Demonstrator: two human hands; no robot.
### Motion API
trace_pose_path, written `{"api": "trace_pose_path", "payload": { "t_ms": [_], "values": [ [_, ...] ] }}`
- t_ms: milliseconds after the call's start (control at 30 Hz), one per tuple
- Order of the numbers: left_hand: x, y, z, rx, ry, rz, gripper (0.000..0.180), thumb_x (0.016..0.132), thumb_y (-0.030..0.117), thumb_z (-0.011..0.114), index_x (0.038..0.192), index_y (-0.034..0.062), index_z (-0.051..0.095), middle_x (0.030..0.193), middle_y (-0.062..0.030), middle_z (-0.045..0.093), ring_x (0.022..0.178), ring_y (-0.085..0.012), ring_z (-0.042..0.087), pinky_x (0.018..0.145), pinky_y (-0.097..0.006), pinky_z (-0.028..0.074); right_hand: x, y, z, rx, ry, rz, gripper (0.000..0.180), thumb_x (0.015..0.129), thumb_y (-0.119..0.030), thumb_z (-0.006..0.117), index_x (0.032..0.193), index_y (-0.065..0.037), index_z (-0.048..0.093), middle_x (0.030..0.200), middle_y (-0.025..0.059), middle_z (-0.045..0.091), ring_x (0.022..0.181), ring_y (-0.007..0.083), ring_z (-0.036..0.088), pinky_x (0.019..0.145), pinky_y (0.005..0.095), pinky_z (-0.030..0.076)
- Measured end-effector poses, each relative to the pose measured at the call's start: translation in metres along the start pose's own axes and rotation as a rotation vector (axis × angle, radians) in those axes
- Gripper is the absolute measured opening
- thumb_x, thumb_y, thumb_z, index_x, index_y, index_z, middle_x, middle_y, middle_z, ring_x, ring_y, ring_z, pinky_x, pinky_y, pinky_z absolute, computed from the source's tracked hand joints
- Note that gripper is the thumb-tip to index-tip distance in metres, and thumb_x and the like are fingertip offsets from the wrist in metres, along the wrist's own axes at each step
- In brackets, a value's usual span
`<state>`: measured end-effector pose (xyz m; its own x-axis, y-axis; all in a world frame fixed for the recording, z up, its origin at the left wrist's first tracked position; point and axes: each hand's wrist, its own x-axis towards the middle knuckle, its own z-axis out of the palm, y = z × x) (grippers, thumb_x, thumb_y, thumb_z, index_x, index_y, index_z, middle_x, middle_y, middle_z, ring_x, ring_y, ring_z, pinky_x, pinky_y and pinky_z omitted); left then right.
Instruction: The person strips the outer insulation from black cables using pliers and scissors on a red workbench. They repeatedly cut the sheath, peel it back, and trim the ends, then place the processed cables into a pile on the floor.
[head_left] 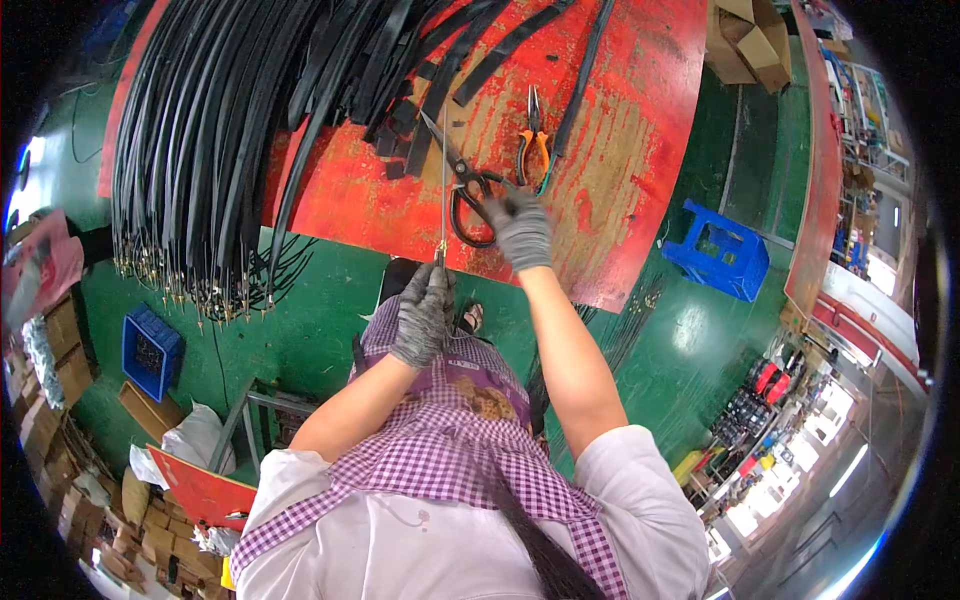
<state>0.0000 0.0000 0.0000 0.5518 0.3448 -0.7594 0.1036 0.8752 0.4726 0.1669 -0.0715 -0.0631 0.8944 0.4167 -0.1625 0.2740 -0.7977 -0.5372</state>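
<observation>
My left hand [424, 312], in a grey striped glove, is closed around the end of a thin cable at the table's near edge. A small brass-coloured fitting [442, 247] sticks up just above the fingers, and the grey cable [445, 190] runs straight away from it across the tabletop. Black-handled scissors [463, 176] lie on the table, blades pointing away to the left, close beside the cable. At their handles is my gloved right hand [522, 232]; its fingers are blurred and overlap a handle loop, so their grip is unclear.
The worn red table [610, 200] holds orange-handled pliers [533, 140] and black sleeve pieces [395, 130]. A thick bundle of black cables [200, 130] hangs over its left edge. A blue plastic stool [718, 250] and a blue crate [150, 352] stand on the green floor.
</observation>
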Motion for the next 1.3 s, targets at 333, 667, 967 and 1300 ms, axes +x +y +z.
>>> {"api": "trace_pose_path", "payload": {
  "t_ms": [333, 667, 967, 1300],
  "values": [
    [-0.005, -0.019, -0.007, 0.025, 0.049, 0.069, 0.014, 0.082, 0.023, 0.044, 0.081, 0.0108, 0.051, 0.061, 0.0052, 0.047, 0.045, -0.0038, 0.039, 0.039, -0.016, 0.03, 0.058, 0.06, -0.045, -0.252, -0.101, 0.201, 0.041, 0.071, -0.042, 0.045, 0.075, -0.004, 0.059, 0.074, 0.0174, 0.057, 0.073, 0.0331, 0.054, 0.067, 0.0379, 0.042],
    [-0.022, -0.079, 0.024, 0.201, -0.072, 0.14, 0.008, 0.081, 0.023, 0.046, 0.08, 0.0172, 0.051, 0.061, 0.0063, 0.046, 0.046, -0.0044, 0.04, 0.038, -0.017, 0.031, 0.036, 0.262, -0.108, 0.158, 0.041, 0.67, 0.043, 0.062, -0.044, 0.057, 0.073, -0.003, 0.059, 0.061, 0.0126, 0.056, 0.056, 0.0192, 0.055, 0.05, 0.0314, 0.042],
    [-0.104, -0.122, 0.069, 0.175, 0.011, 0.182, 0.011, 0.081, 0.014, 0.042, 0.087, 0.008, 0.049, 0.071, 0.0016, 0.05, 0.062, -0.0086, 0.045, 0.056, -0.019, 0.038, 0.04, 0.222, -0.093, 1.072, -0.177, 0.811, 0.018, 0.062, -0.022, 0.068, 0.059, -0.011, 0.053, 0.045, 0.001, 0.044, 0.032, 0.0118, 0.037, 0.03, 0.025, 0.029],
    [-0.142, -0.166, 0.116, 0.188, -0.085, 0.207, 0.015, 0.082, 0.018, 0.042, 0.094, 0.0113, 0.048, 0.078, 0.0, 0.052, 0.064, -0.0112, 0.048, 0.056, -0.02, 0.04, 0.018, 0.217, -0.105, 0.602, -0.276, -0.17, 0.013, 0.067, -0.022, 0.056, 0.068, -0.009, 0.058, 0.061, 0.0056, 0.054, 0.051, 0.0172, 0.048, 0.045, 0.031, 0.038]
  ]
}}
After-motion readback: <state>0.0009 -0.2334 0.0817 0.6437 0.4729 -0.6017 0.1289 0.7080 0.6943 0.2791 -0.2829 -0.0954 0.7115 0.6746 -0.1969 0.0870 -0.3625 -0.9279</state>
